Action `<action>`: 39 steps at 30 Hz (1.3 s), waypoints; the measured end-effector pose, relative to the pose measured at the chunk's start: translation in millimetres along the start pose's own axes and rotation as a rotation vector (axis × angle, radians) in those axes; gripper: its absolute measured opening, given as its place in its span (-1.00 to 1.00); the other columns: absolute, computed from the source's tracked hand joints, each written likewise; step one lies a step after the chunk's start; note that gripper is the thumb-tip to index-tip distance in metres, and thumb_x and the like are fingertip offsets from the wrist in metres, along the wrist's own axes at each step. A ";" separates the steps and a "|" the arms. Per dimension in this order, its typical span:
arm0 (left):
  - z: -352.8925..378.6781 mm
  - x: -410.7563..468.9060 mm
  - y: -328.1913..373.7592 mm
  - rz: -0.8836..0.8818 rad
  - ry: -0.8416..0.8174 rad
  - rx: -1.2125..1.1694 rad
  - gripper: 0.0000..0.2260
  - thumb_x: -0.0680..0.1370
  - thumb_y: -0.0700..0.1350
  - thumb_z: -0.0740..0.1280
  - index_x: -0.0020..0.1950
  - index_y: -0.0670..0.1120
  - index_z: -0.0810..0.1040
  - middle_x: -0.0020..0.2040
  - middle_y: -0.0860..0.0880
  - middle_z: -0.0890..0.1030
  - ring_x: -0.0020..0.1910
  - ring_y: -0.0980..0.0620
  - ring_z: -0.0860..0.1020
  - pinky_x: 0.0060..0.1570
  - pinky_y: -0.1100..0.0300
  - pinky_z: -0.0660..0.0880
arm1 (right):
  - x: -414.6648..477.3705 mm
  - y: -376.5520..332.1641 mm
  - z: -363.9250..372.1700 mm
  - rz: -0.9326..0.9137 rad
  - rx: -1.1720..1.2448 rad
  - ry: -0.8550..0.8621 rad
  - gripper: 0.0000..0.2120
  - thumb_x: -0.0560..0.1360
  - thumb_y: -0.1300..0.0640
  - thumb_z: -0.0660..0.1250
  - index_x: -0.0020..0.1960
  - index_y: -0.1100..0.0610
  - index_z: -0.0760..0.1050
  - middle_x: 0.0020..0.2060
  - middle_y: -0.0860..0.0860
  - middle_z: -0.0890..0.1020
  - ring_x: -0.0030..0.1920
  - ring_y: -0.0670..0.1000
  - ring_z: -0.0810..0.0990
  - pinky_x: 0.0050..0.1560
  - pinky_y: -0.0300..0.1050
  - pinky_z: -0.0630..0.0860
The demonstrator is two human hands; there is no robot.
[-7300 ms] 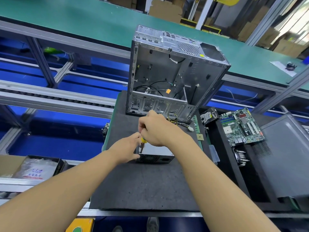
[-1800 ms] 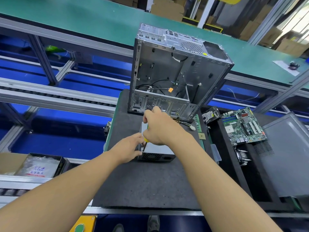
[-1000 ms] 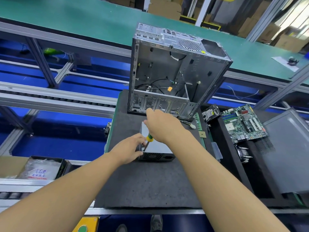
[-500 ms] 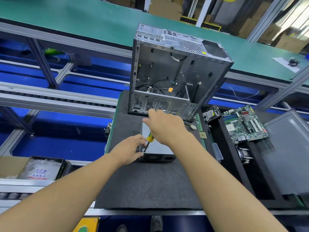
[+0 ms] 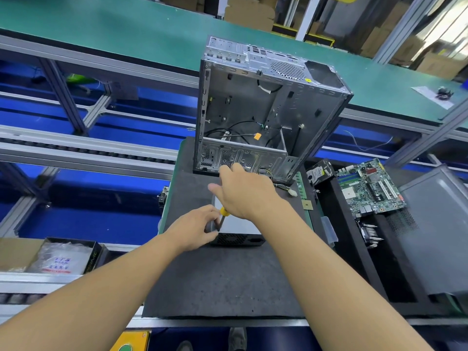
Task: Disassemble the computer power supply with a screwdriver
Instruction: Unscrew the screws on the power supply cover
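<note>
A long green conveyor belt [image 5: 126, 29] runs across the back of the hall. It has aluminium framing and blue panels under it, and brown cartons [image 5: 249, 11] beyond that are too blurred to read. Nearer, the worktop [image 5: 202, 322] carries a dark grey mat [image 5: 222, 279], coarse and felt-like. At the mat's far end an open computer case [image 5: 266, 105] stands upright, bare sheet metal with a few loose black cables in the bottom.

The power supply [image 5: 240, 224] lies flat on the mat just in front of the case. It is a plain grey metal box with a black perforated grille on its near face, and the two hands cover much of it. The left hand [image 5: 195, 229] grips the box with its fingers curled round the near left corner. The right hand [image 5: 243, 196] comes over the top holding the screwdriver [image 5: 223, 212], of which only a stub of yellow handle and the thin dark shaft show under the palm. Thumb and forefinger stick out, and the other fingers are hidden beneath the back of the hand. The tip disappears behind the left fingers, so the screw cannot be seen.

To the right, a black tray [image 5: 349, 269] holds a green motherboard [image 5: 369, 188]. A hard drive [image 5: 320, 171] lies beside it, and a grey side panel [image 5: 440, 244] is cut off by the frame's edge. At left sits a box of plastic bags [image 5: 60, 257], its label too small to read.
</note>
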State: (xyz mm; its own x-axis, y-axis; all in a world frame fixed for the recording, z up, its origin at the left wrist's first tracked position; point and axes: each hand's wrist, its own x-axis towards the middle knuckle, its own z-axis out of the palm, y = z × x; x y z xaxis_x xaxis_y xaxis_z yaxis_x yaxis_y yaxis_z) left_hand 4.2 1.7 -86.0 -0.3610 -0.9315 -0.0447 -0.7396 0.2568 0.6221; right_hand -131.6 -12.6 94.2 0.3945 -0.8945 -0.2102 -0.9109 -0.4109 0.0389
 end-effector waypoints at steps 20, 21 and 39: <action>4.0 -2.0 4.1 -0.050 0.034 -0.004 -0.85 0.47 -0.08 0.39 -0.06 0.14 0.47 0.02 0.28 0.46 -0.27 0.12 0.53 -0.20 0.15 0.52 | 0.4 1.6 4.1 -0.044 0.022 0.047 -0.72 0.68 -0.07 0.04 0.20 0.10 0.35 0.08 0.04 0.44 -0.11 0.13 0.46 -0.17 0.01 0.32; 3.7 -2.1 4.0 -0.050 0.030 0.003 -0.84 0.47 -0.08 0.39 -0.06 0.14 0.46 0.03 0.27 0.45 -0.27 0.12 0.53 -0.19 0.14 0.52 | -0.1 2.0 4.6 -0.058 0.014 0.063 -0.80 0.68 0.02 0.07 0.19 0.10 0.35 0.07 0.04 0.45 -0.15 0.13 0.45 -0.20 -0.01 0.30; 10.1 -6.9 3.1 -0.090 0.025 -0.005 -0.66 0.50 -0.05 0.37 0.21 0.19 0.40 0.10 0.39 0.38 -0.26 0.19 0.53 -0.22 0.25 0.45 | 0.3 2.0 3.7 -0.048 0.023 0.112 -0.88 0.65 0.13 0.08 0.15 0.10 0.33 -0.03 0.04 0.54 -0.22 0.15 0.46 -0.32 -0.06 0.23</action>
State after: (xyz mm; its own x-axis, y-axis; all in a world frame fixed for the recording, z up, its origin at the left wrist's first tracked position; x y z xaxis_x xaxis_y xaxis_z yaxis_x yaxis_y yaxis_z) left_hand -1.3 11.5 -91.6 -0.2790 -0.9568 -0.0812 -0.7656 0.1706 0.6202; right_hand -133.7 -13.0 90.6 0.4480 -0.8883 -0.1009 -0.8925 -0.4510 0.0088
